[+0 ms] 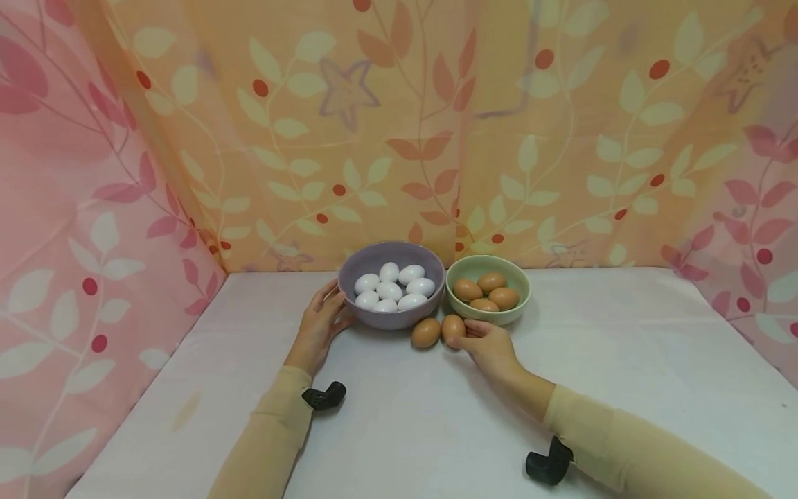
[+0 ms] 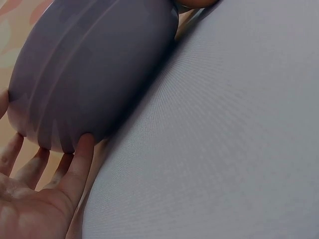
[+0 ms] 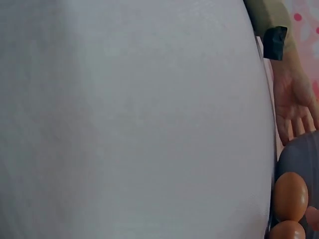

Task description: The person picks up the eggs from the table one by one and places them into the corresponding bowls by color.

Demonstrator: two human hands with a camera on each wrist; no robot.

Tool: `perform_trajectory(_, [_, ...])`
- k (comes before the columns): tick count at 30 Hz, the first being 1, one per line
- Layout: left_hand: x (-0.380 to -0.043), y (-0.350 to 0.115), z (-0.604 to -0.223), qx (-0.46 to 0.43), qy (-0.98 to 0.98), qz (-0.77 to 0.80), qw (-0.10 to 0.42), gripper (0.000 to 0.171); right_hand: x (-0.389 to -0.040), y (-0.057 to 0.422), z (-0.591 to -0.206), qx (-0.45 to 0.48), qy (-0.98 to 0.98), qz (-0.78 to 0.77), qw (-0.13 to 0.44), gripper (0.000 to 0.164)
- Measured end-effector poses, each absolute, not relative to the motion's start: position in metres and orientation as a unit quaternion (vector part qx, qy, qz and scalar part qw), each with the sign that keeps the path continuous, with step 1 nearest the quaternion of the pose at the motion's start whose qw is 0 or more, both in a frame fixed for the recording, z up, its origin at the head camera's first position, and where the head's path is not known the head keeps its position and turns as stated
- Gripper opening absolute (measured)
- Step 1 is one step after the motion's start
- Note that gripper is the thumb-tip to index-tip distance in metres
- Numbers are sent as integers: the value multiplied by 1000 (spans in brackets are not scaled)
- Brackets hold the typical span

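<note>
My left hand [image 1: 321,322] touches the left side of a purple bowl [image 1: 389,320] with fairly straight fingers. Several white eggs [image 1: 389,290] lie in that bowl. In the left wrist view the fingertips [image 2: 87,139] press on the bowl's outer wall [image 2: 99,74]. Beside it on the right stands a smaller green bowl [image 1: 517,313] with several brown eggs [image 1: 503,299]. In front of the bowls, two brown eggs lie on the table side by side. My right hand [image 1: 492,350] holds the right one [image 1: 453,330] between thumb and fingers; the left egg [image 1: 427,333] is beside it.
White cloth covers the table [image 1: 405,416]. Patterned orange fabric [image 1: 374,138] hangs right behind the bowls, and pink patterned fabric [image 1: 75,242] closes off the left side. A black wrist mount [image 1: 325,396] sits on the left sleeve, another [image 1: 550,462] on the right.
</note>
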State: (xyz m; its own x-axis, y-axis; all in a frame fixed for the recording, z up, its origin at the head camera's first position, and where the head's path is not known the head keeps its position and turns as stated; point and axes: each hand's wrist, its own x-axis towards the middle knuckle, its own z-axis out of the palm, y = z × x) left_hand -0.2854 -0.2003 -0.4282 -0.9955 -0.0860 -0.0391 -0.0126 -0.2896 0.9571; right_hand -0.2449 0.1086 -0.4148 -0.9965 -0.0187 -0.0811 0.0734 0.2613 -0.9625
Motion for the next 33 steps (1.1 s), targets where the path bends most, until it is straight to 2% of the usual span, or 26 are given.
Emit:
perform_trajectory(9, [-284,-200,-425,35,-597,-802,21,57,-242,94,-425,62,767,-639,2,56])
perform_trajectory(17, [-285,-201,-425,31,-599,-800,19,60,-243,86,-426,63,767,-639,-22,55])
perform_trajectory(33, [-284,-201,-428,30,-598,-801,17,59,-239,96,-422,79,777,-624,-2,51])
